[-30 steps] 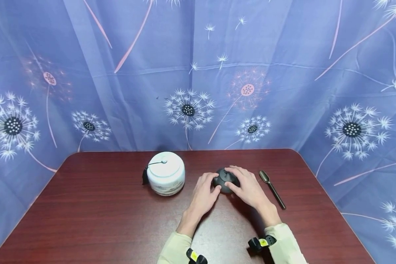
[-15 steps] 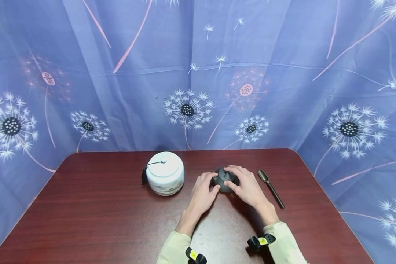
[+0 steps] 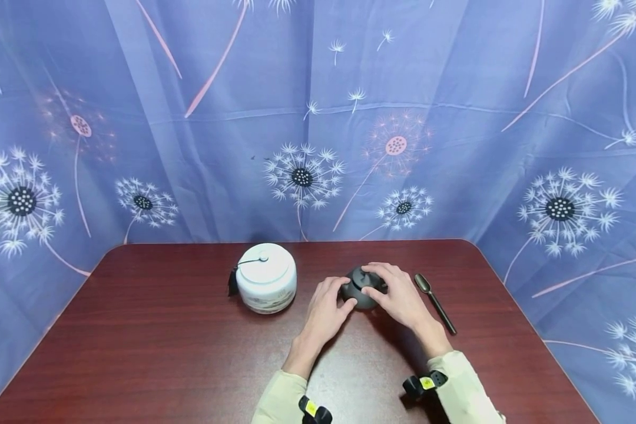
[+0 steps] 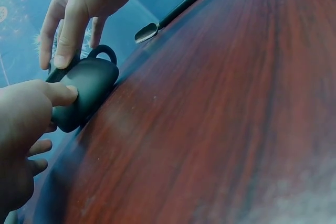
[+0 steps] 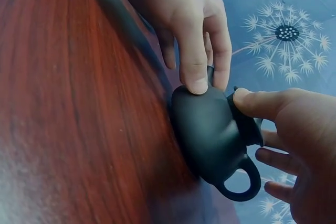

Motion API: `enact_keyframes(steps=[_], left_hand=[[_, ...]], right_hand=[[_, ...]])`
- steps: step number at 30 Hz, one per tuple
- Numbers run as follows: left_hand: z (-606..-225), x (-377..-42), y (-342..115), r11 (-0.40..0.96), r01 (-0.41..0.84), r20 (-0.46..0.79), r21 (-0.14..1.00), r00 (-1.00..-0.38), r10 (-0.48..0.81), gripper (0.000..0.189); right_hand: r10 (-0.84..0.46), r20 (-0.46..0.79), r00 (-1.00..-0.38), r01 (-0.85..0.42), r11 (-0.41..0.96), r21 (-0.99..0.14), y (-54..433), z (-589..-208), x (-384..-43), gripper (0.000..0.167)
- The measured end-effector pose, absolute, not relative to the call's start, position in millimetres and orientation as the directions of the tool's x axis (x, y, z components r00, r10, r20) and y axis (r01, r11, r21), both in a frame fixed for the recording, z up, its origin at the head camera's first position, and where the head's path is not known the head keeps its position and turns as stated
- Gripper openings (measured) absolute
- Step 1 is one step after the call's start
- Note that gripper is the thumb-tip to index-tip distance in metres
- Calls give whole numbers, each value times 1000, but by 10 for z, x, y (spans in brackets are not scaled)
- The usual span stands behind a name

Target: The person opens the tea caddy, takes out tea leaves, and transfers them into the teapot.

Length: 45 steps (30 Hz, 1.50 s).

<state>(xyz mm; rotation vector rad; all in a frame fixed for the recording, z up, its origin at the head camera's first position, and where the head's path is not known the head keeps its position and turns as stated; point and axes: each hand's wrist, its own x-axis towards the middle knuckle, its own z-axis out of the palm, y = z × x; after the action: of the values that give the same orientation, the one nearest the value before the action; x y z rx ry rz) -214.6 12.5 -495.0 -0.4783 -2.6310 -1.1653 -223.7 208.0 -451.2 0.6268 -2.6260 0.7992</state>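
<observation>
A small black teapot stands on the table between both hands. My left hand holds its body from the left, the thumb on the near side. From the right, my right hand pinches the black teapot lid at its rim between thumb and fingers. The lid looks slightly raised off the pot in the head and right wrist views. In the right wrist view the loop handle shows on the side of the right hand. The spout is mostly hidden behind the left fingers.
A white lidded ceramic jar with a dark tassel stands left of the hands. To the right lies a dark scoop-shaped spoon. A blue dandelion-print curtain hangs behind the reddish-brown table.
My right hand has moved slightly up and to the right, and the lid has come up with it. My left hand has stayed on the teapot body.
</observation>
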Motion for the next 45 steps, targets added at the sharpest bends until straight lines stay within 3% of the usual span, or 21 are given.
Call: enact_keyframes(steps=[18,45], left_hand=[[-4942,-2139,124,649,379,330,659,-922,203,44],[-4939,-2133,155,642,358,313,678,-931,189,43]], right_hand=[[-331,465,-821,-521,768,-373,2212,-4452,-2334,45],[-304,459,-835,-482,807,-341,2450,-4417,-2587,46]])
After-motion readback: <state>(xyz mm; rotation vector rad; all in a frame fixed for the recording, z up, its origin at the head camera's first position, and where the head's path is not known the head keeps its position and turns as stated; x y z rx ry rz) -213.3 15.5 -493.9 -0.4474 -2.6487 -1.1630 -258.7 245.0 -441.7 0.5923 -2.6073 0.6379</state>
